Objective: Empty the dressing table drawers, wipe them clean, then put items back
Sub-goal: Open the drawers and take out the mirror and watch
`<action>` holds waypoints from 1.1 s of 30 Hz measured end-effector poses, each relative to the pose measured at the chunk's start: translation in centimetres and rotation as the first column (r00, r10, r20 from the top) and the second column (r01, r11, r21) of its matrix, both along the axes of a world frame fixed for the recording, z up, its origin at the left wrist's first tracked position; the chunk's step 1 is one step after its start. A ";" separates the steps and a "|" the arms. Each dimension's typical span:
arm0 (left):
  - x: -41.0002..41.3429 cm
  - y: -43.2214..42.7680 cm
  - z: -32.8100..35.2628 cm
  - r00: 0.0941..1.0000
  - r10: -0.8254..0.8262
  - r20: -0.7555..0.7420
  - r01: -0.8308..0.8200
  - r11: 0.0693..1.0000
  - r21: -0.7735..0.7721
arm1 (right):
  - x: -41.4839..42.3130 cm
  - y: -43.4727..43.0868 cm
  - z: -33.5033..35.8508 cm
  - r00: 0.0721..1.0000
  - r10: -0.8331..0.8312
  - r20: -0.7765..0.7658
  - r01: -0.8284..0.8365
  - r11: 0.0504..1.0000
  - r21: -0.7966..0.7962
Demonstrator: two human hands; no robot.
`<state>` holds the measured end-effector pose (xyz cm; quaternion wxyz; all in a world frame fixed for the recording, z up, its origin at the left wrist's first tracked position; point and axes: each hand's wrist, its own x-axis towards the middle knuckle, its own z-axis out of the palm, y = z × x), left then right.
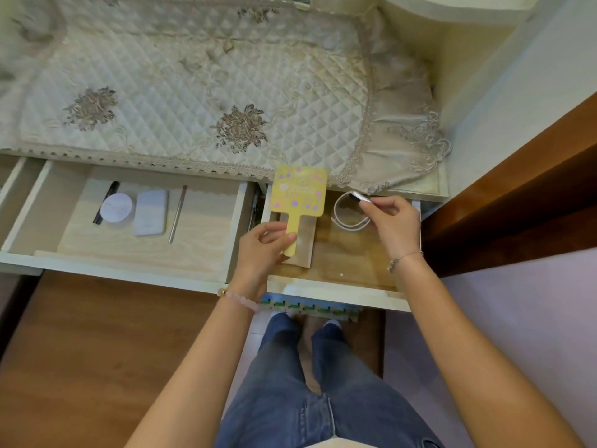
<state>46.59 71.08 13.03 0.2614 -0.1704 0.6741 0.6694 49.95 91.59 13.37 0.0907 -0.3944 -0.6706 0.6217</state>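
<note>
Two drawers of the dressing table stand pulled out. Over the right drawer, my left hand grips the handle of a yellow hand mirror with pink and purple dots. My right hand pinches one end of a looped white cable above the same drawer. A brown paper packet lies in that drawer under the mirror handle. The left drawer holds a round white compact, a white rectangular case, a dark pencil and a thin metallic stick.
A quilted cream cloth with embroidered flowers and lace trim covers the tabletop. A dark wooden panel stands to the right. Part of another drawer shows at the far left. My legs in jeans are below, on a wooden floor.
</note>
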 end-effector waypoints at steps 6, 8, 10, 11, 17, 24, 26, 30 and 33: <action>-6.8 0.6 0.8 0.998 0.023 -0.056 -0.022 1.000 0.007 | -5.4 -0.2 0.1 0.997 -0.078 -0.008 0.078 0.997 0.010; -9.3 0.9 0.9 0.997 0.025 -0.071 -0.026 1.000 0.000 | -7.5 -0.3 -0.1 0.994 -0.105 -0.007 0.105 0.994 0.006; -11.8 1.2 1.0 0.996 0.021 -0.088 -0.023 1.000 -0.014 | -9.5 -0.3 -0.3 0.989 -0.145 0.001 0.145 0.989 -0.001; -12.9 1.4 1.0 0.995 0.012 -0.096 -0.015 1.000 -0.025 | -10.5 -0.3 -0.4 0.987 -0.163 0.006 0.163 0.987 -0.005; -17.8 3.1 0.3 0.997 -0.067 -0.035 0.065 0.997 -0.046 | -15.0 0.4 -1.2 0.971 -0.238 0.011 0.238 0.971 -0.005; -18.8 3.6 -1.5 0.985 -0.143 -0.098 0.123 0.976 -0.181 | -15.9 0.5 -2.8 0.976 -0.215 0.039 0.214 0.976 0.033; -18.7 3.6 -1.9 0.963 -0.213 -0.163 0.161 0.944 -0.288 | -15.6 0.4 -2.9 0.981 -0.191 0.043 0.187 0.980 0.071; -18.7 3.8 -2.0 0.916 -0.321 -0.240 0.193 0.878 -0.439 | -15.1 0.2 -2.7 0.989 -0.134 0.057 0.125 0.981 0.148; -18.5 3.6 -2.0 0.889 -0.372 -0.268 0.203 0.844 -0.497 | -14.4 0.1 -2.5 0.995 -0.090 0.049 0.082 0.984 0.160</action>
